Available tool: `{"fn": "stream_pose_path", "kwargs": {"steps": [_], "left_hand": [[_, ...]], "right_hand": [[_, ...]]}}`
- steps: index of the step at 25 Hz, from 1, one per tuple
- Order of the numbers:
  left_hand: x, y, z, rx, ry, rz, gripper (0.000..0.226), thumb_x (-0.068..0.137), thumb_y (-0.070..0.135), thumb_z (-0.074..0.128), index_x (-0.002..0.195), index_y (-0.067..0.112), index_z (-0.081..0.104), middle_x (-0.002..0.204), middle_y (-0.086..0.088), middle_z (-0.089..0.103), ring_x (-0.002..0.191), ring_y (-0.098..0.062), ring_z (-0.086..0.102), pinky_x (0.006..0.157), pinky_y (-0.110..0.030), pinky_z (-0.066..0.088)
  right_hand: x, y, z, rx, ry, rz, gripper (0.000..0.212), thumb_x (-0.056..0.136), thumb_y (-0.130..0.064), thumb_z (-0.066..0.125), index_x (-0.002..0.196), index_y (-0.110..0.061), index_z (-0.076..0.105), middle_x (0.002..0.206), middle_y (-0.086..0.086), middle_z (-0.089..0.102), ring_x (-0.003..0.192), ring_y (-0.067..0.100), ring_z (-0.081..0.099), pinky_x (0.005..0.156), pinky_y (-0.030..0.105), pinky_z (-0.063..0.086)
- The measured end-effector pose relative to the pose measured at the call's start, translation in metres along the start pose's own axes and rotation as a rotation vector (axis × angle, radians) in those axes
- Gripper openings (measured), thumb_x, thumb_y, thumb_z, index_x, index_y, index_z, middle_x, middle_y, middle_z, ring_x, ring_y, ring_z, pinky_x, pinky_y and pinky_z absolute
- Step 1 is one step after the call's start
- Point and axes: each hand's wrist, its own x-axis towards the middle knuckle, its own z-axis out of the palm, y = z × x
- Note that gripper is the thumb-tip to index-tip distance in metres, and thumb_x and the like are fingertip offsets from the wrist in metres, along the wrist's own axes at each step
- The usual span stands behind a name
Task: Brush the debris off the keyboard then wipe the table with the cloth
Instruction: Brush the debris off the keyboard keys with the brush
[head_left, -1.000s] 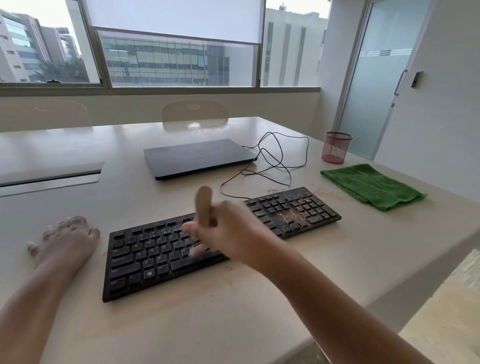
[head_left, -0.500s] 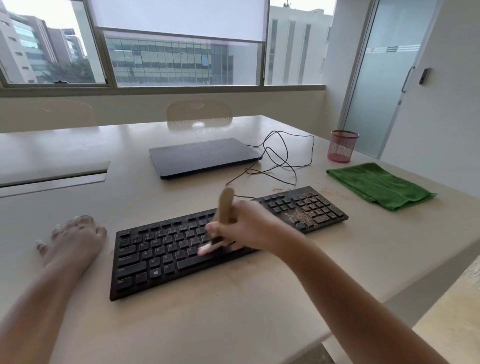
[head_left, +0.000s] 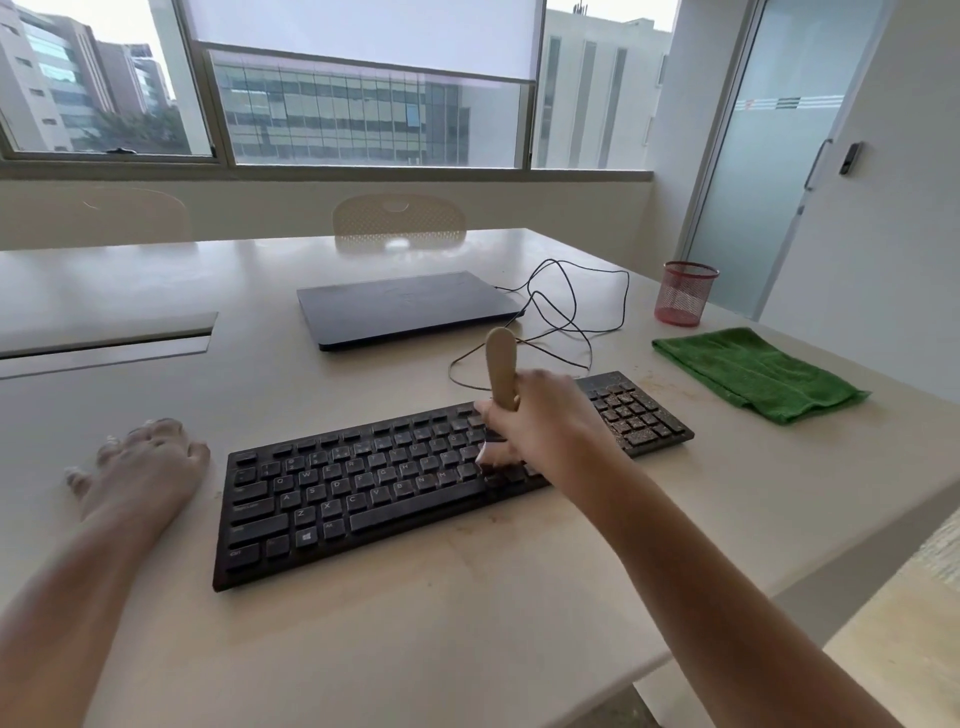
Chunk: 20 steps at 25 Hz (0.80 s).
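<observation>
A black keyboard (head_left: 363, 488) lies across the beige table (head_left: 467, 623), with brown debris (head_left: 631, 423) strewn over its number pad at the right end. My right hand (head_left: 545, 426) grips a brush with a pale wooden handle (head_left: 501, 371); its bristles touch the keys right of the middle. My left hand (head_left: 143, 470) rests flat on the table, just left of the keyboard. A folded green cloth (head_left: 753, 371) lies on the table to the right of the keyboard.
A shut dark laptop (head_left: 405, 306) sits behind the keyboard, with a tangled black cable (head_left: 566, 317) beside it. A red mesh cup (head_left: 685, 293) stands at the back right. A chair back (head_left: 397, 221) shows beyond the far edge. The table's right edge runs close to the cloth.
My right hand has carried the brush rightward along the keyboard, from the middle keys toward the number pad. My left hand has stayed where it was.
</observation>
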Motion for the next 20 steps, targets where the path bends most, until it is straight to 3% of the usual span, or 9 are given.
{"fn": "stream_pose_path", "kwargs": {"steps": [2,4,6,10,14,18,20], "left_hand": [[0.002,-0.004,0.001,-0.007,-0.01,0.001,0.053,0.087,0.047,0.023,0.124,0.015,0.042,0.14,-0.015,0.042,0.131,-0.036,0.037,0.106,-0.057,0.029],[0.006,-0.01,0.003,0.037,-0.016,0.028,0.067,0.078,0.054,0.008,0.122,0.018,0.045,0.139,-0.011,0.041,0.131,-0.035,0.037,0.104,-0.057,0.03],[0.003,-0.006,-0.001,0.031,-0.028,0.005,0.065,0.079,0.054,0.011,0.122,0.019,0.044,0.141,-0.01,0.041,0.131,-0.033,0.037,0.105,-0.057,0.029],[-0.009,0.006,-0.009,0.003,-0.022,0.007,0.043,0.089,0.043,0.028,0.119,0.016,0.043,0.141,-0.014,0.042,0.131,-0.035,0.037,0.106,-0.055,0.029],[-0.009,0.002,-0.009,-0.013,-0.033,0.023,0.044,0.086,0.045,0.024,0.114,0.018,0.043,0.14,-0.014,0.042,0.13,-0.035,0.037,0.106,-0.056,0.029],[-0.012,0.002,-0.009,-0.018,-0.033,0.015,0.049,0.081,0.049,0.018,0.107,0.018,0.044,0.135,-0.016,0.046,0.127,-0.035,0.041,0.105,-0.057,0.03],[-0.012,0.002,-0.007,-0.025,-0.026,0.019,0.045,0.081,0.048,0.019,0.105,0.019,0.043,0.134,-0.016,0.047,0.126,-0.036,0.041,0.104,-0.057,0.03]], "right_hand": [[-0.011,-0.015,0.01,0.239,-0.127,-0.08,0.023,0.091,-0.032,0.059,0.095,-0.01,0.061,0.079,0.0,0.068,0.065,0.008,0.07,0.062,0.025,0.056],[-0.032,-0.025,0.029,0.334,-0.209,-0.197,0.021,0.09,-0.031,0.06,0.088,-0.01,0.063,0.078,-0.001,0.068,0.066,0.009,0.069,0.064,0.028,0.055],[-0.027,-0.008,0.023,0.106,-0.072,-0.193,0.019,0.09,-0.028,0.058,0.082,-0.012,0.062,0.078,0.003,0.067,0.07,0.015,0.066,0.068,0.03,0.054],[0.005,0.036,-0.019,-0.135,0.15,0.12,0.019,0.092,-0.026,0.053,0.085,-0.011,0.062,0.075,0.004,0.069,0.07,0.016,0.068,0.06,0.025,0.05],[-0.01,0.034,-0.006,0.316,-0.043,-0.042,0.017,0.089,-0.029,0.062,0.088,-0.012,0.065,0.07,-0.001,0.07,0.065,0.008,0.07,0.063,0.026,0.058],[0.008,0.049,-0.034,-0.134,0.014,0.077,0.025,0.091,-0.028,0.057,0.089,-0.005,0.064,0.075,0.004,0.069,0.069,0.013,0.068,0.063,0.021,0.053],[0.023,0.043,-0.043,-0.134,0.037,0.048,0.025,0.092,-0.03,0.057,0.088,-0.005,0.062,0.071,-0.002,0.066,0.053,-0.007,0.061,0.049,0.007,0.042]]}}
